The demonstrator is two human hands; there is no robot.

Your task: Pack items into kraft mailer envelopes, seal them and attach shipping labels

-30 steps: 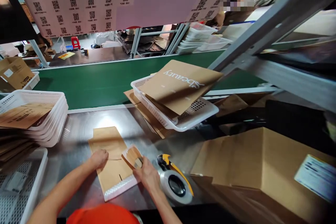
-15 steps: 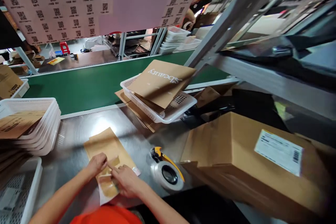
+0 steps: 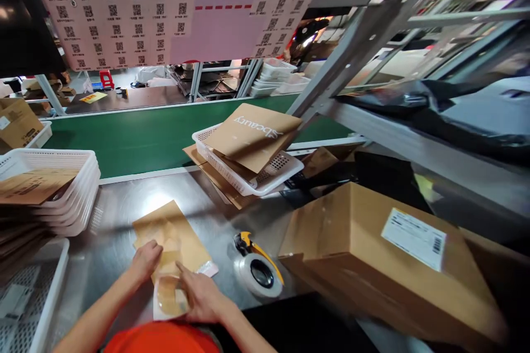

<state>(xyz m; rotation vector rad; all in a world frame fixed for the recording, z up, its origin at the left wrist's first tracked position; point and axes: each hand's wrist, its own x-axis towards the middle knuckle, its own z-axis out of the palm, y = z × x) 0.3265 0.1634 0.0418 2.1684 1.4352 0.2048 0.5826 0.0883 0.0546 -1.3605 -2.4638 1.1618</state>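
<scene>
On the metal table in front of me lies a flat brown paper envelope [image 3: 182, 231]. A small clear-and-white packet [image 3: 167, 297] with a brown patch lies over its near end. My left hand [image 3: 147, 258] has its fingers closed at the left edge of the brown paper; what they pinch is too small to make out. My right hand [image 3: 202, 293] is at the packet's right side, its thumb and fingers closed around that edge. A tape dispenser [image 3: 259, 273] with a yellow handle rests to the right.
At the left stand stacked white baskets [image 3: 78, 198] holding cardboard. A tilted white basket [image 3: 273, 179] with a brown mailer sits ahead, before a green conveyor [image 3: 136, 140]. A large carton [image 3: 331, 226] occupies the right, under a metal frame [image 3: 356, 44].
The view has tilted up slightly. My hands have moved apart, my right one lower along the packet, and more of the packet now shows.
</scene>
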